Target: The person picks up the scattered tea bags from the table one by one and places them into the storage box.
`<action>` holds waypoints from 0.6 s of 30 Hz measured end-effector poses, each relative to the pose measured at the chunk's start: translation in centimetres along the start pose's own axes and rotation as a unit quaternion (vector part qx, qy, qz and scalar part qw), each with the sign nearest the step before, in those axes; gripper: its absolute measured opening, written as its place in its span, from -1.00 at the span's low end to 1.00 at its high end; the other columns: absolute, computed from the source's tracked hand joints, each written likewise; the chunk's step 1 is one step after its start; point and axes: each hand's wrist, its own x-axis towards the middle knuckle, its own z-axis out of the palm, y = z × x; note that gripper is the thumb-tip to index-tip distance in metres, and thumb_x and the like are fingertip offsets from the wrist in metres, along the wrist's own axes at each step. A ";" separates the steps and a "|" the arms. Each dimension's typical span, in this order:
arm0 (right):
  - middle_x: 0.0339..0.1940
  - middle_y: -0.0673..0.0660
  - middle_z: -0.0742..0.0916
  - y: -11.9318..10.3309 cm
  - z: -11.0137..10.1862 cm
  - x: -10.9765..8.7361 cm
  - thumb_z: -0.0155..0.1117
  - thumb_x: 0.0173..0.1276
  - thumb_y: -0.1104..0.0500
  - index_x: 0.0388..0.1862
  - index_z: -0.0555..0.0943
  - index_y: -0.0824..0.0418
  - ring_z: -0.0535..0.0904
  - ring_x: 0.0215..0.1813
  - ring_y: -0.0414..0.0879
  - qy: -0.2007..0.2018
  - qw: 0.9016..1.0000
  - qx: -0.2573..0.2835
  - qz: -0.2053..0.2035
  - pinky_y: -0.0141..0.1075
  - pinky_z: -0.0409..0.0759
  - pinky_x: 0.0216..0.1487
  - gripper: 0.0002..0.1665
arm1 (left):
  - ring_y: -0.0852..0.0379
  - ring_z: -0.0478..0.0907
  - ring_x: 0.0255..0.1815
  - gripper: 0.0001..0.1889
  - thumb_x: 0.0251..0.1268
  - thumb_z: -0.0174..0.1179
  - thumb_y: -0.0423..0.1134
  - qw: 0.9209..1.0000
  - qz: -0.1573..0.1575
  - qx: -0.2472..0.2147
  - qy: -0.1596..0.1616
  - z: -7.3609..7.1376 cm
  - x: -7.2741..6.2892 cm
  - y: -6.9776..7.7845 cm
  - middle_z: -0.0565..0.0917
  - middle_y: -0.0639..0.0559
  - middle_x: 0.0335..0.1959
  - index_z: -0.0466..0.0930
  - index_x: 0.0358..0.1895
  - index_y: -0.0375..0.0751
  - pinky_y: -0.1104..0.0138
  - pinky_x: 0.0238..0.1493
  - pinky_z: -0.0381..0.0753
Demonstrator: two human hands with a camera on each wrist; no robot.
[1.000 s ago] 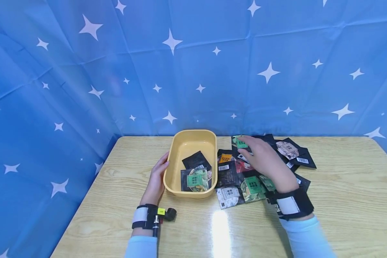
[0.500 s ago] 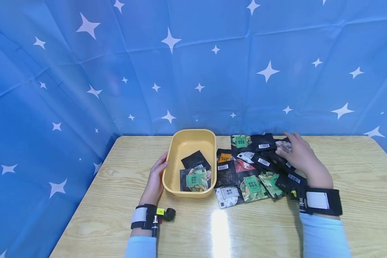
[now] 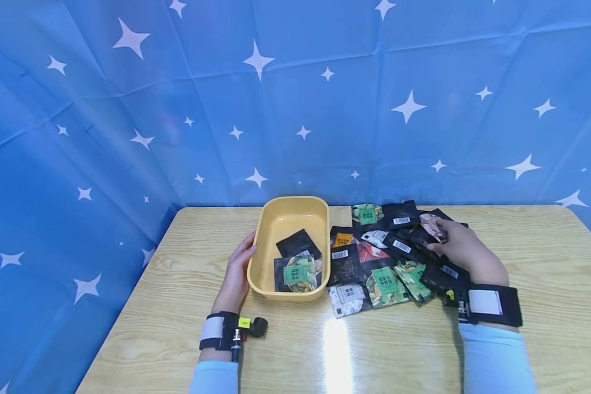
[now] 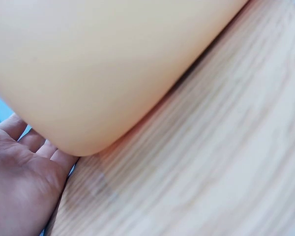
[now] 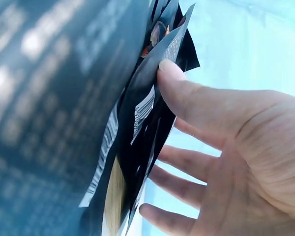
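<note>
A yellow plastic bin (image 3: 257, 273) stands on the table, with a few black sachets (image 3: 295, 273) inside, the top one green-labelled. My left hand (image 3: 237, 268) rests along the bin's left wall; in the left wrist view its fingers (image 4: 49, 150) lie against the bin's side (image 4: 98, 78). To the right of the bin spreads a pile of flat sachets (image 3: 346, 265). My right hand (image 3: 465, 249) is at the pile's far right, pinching a black sachet with a pinkish picture (image 3: 430, 225). In the right wrist view the thumb (image 5: 173, 78) presses that sachet, the other fingertips along its opposite edge.
The wooden table (image 3: 167, 328) ends at a blue star-printed curtain (image 3: 295, 98) behind and to the left. Green-labelled sachets (image 3: 385, 282) and a white-labelled sachet (image 3: 347, 298) lie at the pile's front. The sachets overlap one another.
My right hand has moved from above the pile's back middle to its right end and come down on the pinkish-picture sachet. The left hand and the bin stay put.
</note>
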 end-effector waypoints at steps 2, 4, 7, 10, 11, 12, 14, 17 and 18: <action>0.26 0.66 0.39 0.1 -0.1 -0.1 0.25 0.42 0.23 0.46 0.08 0.61 0.29 0.27 0.56 0.000 1.000 -0.003 0.005 0.29 0.41 0.13 -0.16 | -0.06 0.22 0.46 -0.43 0.49 -0.08 -0.28 1.000 -0.001 -0.002 0.003 0.1 0.0 0.0 0.20 -0.11 0.53 0.17 0.53 -0.25 0.36 0.31 0.39; 0.24 0.66 0.41 0.0 -0.2 -0.2 0.22 0.44 0.22 0.45 0.10 0.61 0.31 0.25 0.55 0.001 1.000 -0.007 0.009 0.28 0.42 0.09 -0.19 | -0.06 0.22 0.46 -0.43 0.49 -0.08 -0.29 1.000 -0.003 -0.004 0.008 0.1 0.0 0.0 0.19 -0.11 0.53 0.16 0.53 -0.25 0.34 0.33 0.38; 0.25 0.66 0.40 0.0 -0.3 -0.2 0.16 0.47 0.20 0.45 0.11 0.61 0.30 0.26 0.56 0.000 1.000 -0.012 0.016 0.33 0.38 0.15 -0.23 | -0.05 0.23 0.46 -0.43 0.49 -0.09 -0.29 1.000 -0.002 -0.002 0.011 0.1 0.0 0.1 0.20 -0.10 0.53 0.17 0.52 -0.25 0.33 0.34 0.37; 0.32 0.66 0.32 -0.1 -0.5 -0.3 -0.03 0.54 0.20 0.48 0.05 0.59 0.21 0.33 0.57 -0.009 1.000 -0.011 0.027 0.37 0.28 0.24 -0.29 | -0.05 0.24 0.45 -0.43 0.49 -0.08 -0.27 1.000 0.000 0.005 0.012 0.2 -0.1 0.1 0.21 -0.11 0.52 0.18 0.52 -0.25 0.35 0.33 0.37; 0.35 0.67 0.28 -0.1 -0.7 -0.4 -0.11 0.56 0.21 0.49 0.03 0.59 0.18 0.34 0.57 -0.013 0.999 -0.008 0.032 0.37 0.24 0.27 -0.31 | -0.04 0.25 0.45 -0.43 0.49 -0.08 -0.27 1.000 0.001 0.006 0.012 0.2 -0.1 0.2 0.22 -0.11 0.52 0.18 0.52 -0.24 0.36 0.32 0.38; 0.36 0.67 0.24 -0.2 -0.8 -0.5 -0.20 0.56 0.22 0.49 0.00 0.58 0.15 0.36 0.57 -0.016 0.999 -0.003 0.037 0.38 0.21 0.28 -0.33 | -0.04 0.25 0.44 -0.43 0.48 -0.07 -0.26 1.000 0.000 0.005 0.013 0.2 -0.1 0.2 0.22 -0.10 0.52 0.19 0.52 -0.23 0.37 0.31 0.39; 0.37 0.67 0.22 -0.2 -1.2 -0.7 -0.34 0.52 0.26 0.49 0.00 0.59 0.14 0.37 0.56 -0.015 0.999 0.004 0.047 0.37 0.19 0.30 -0.35 | -0.03 0.25 0.44 -0.43 0.48 -0.07 -0.26 1.000 0.001 0.004 0.011 0.2 -0.1 0.2 0.22 -0.09 0.52 0.19 0.52 -0.23 0.39 0.29 0.40; 0.34 0.68 0.26 -0.2 -1.9 -1.2 -0.43 0.44 0.32 0.45 0.06 0.62 0.21 0.33 0.54 0.003 0.999 0.007 0.051 0.36 0.23 0.28 -0.35 | -0.03 0.25 0.44 -0.43 0.49 -0.07 -0.27 1.000 0.001 -0.001 0.006 0.2 -0.1 0.2 0.21 -0.10 0.53 0.17 0.53 -0.24 0.39 0.28 0.41; 0.32 0.68 0.29 -0.1 -2.0 -1.3 -0.43 0.43 0.33 0.44 0.10 0.62 0.27 0.29 0.52 0.012 0.999 0.003 0.050 0.35 0.27 0.26 -0.36 | -0.04 0.25 0.44 -0.43 0.49 -0.07 -0.27 1.000 0.000 -0.002 0.004 0.1 -0.1 0.2 0.20 -0.10 0.53 0.17 0.53 -0.25 0.39 0.28 0.41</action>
